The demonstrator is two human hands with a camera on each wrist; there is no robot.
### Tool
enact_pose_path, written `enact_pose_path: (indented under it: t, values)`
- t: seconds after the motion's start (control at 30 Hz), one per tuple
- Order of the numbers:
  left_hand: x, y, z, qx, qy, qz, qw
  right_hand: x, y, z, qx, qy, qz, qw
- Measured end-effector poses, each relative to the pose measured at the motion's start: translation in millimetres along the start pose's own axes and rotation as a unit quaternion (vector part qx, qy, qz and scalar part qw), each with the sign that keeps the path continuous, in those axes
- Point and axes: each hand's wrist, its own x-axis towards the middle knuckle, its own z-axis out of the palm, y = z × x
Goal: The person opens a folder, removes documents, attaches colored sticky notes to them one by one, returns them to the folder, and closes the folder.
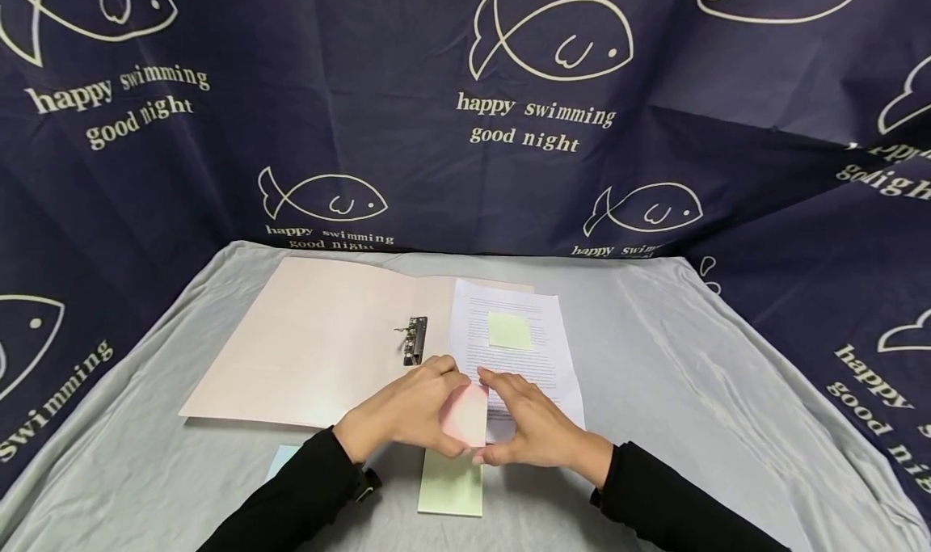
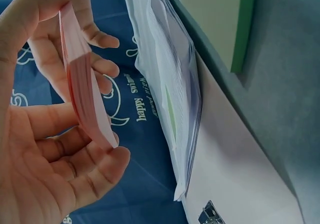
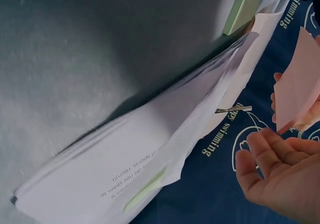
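My left hand [image 1: 407, 410] holds a pink sticky-note pad [image 1: 467, 416] by its edges, thumb on one side and fingers on the other. Facing it from the right, my right hand [image 1: 537, 429] has its thumb and fingers spread beside the pad. In the right wrist view, the right hand's loosely bent fingers [image 3: 262, 156] hold nothing. Under the hands, a stack of printed sheets [image 1: 556, 374] lies on the right side of an opened pale pink folder [image 1: 313, 334]. A light green sticky note [image 1: 509, 330] is on the top sheet.
A thicker green sticky-note pad [image 1: 451, 487] lies on the grey cloth in front of the folder. Something light blue [image 1: 282, 458] shows partly behind the left sleeve. The folder's metal clip [image 1: 414, 342] stands up near its spine. A dark blue fish-print curtain [image 1: 407, 132] hangs behind.
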Motion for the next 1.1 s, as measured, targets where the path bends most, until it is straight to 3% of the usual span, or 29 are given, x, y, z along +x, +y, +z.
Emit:
enact_pose_path:
  t: [0.23,0.43,0.57,0.67,0.8,1.1]
  values:
    - [-2.8,-3.2,0.5,-0.004,0.008,-0.001,1.0,-1.9,4.4,2.5,-0.001,0.034,-0.02,0.999]
    - [-10.2,-9.5,-4.6,-0.089,-0.015,-0.035,0.9953,-3.7,10.1,-1.0,0.023,0.061,-0.041,0.997]
    - [-11.6,-10.1,-4.6,-0.126,-0.007,-0.045,0.991,-3.1,12.8,-0.6,0.043,0.063,-0.062,0.995]
    - [-10.4,-9.4,-3.6,-0.129,0.007,-0.04,0.9908,-1.5,13.5,2.3,0.042,0.081,-0.082,0.992]
    - [-8.2,-8.6,-2.2,-0.126,0.021,-0.032,0.9914,-0.5,11.4,2.6,0.03,0.094,-0.074,0.992]
    - [-6.4,-9.7,2.2,-0.095,0.024,-0.032,0.9947,-2.7,10.4,0.2,0.061,0.067,-0.04,0.995]
